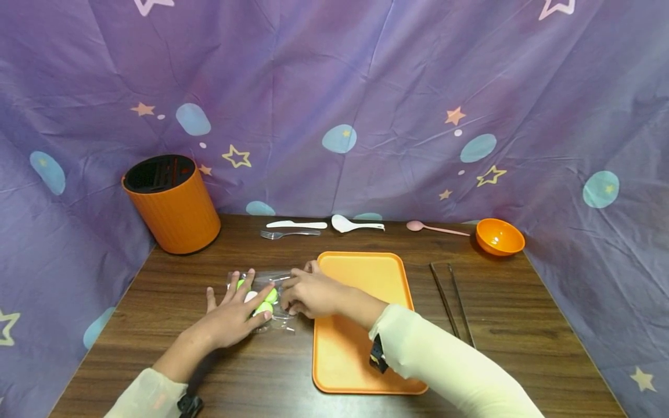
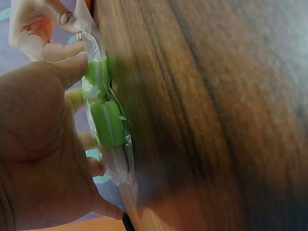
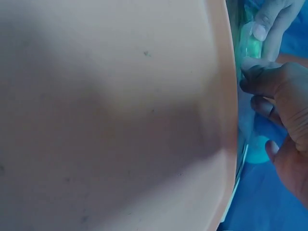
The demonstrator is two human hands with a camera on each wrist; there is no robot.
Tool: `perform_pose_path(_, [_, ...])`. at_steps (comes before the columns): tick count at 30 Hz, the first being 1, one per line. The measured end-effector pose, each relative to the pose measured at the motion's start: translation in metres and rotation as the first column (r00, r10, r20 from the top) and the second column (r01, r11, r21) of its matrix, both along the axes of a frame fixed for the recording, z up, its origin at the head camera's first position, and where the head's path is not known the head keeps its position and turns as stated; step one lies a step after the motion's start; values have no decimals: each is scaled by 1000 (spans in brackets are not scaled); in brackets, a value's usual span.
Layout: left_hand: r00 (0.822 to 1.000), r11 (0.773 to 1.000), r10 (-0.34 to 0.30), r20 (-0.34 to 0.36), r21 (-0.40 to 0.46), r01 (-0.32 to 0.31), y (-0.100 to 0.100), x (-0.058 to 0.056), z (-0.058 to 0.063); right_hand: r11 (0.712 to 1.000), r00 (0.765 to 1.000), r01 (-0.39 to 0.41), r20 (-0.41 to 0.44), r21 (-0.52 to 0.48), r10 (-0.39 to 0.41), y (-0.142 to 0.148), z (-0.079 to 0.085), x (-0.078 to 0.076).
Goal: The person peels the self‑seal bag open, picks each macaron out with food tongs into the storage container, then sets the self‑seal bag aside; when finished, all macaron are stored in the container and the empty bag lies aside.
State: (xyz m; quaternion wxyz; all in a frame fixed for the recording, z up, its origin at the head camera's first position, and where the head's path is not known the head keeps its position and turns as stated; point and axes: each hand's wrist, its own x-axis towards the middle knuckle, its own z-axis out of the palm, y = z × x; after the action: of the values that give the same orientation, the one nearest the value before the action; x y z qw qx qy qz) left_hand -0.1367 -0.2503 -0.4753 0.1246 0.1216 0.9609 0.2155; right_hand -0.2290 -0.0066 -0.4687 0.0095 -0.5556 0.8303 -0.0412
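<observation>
Pale sleeve (image 1: pixel 460 366) at btm right; 2 hands working a clear plastic bag (image 1: pixel 283 318) just left of ctr.
L hand (image 1: pixel 232 313) lies spread, fingers straight, on the bag w/ its green pieces (image 1: pixel 270 295) and white piece (image 1: pixel 251 296); R hand (image 1: pixel 316 293), close by, pinches the bag's right edge, its arm over an orange tray (image 1: pixel 345 354). Two dark sticks (image 1: pixel 445 299) right of tray. Behind: orange bin (image 1: pixel 175 212), upper left; white knife (image 1: pixel 297 224), fork (image 1: pixel 284 234) & white ladle (image 1: pixel 343 224), mid-frame; pink spoon (image 1: pixel 416 226) & orange bowl (image 1: pixel 499 238), right.
</observation>
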Motion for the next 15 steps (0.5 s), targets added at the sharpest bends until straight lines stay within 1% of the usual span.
perform_pose_path(3, [1000,1000,1,1,0,-1,0,0,0,1000,1000,3,13,-6,-3,1,0,2])
perform_pose_path(4, [1000,1000,2,10,-3,-2,1,0,2,1000,1000,3,17,-11,-3,2,-1,2])
perform_pose_path(8, [1000,1000,0,1,29,0,0,1,1,1000,1000,9,23,0,-9,10,1,1])
perform_pose_path(10, [1000,999,0,-12,42,1,-1,0,-3,1000,1000,18,22,17,-18,15,1,1])
perform_pose_path(13, [1000,999,-3,-9,37,3,-1,0,-3,999,999,28,30,34,-29,19,3,1])
perform_pose_path(15, [1000,999,-2,-7,36,2,-1,0,-4,999,999,20,43,37,-21,20,3,2])
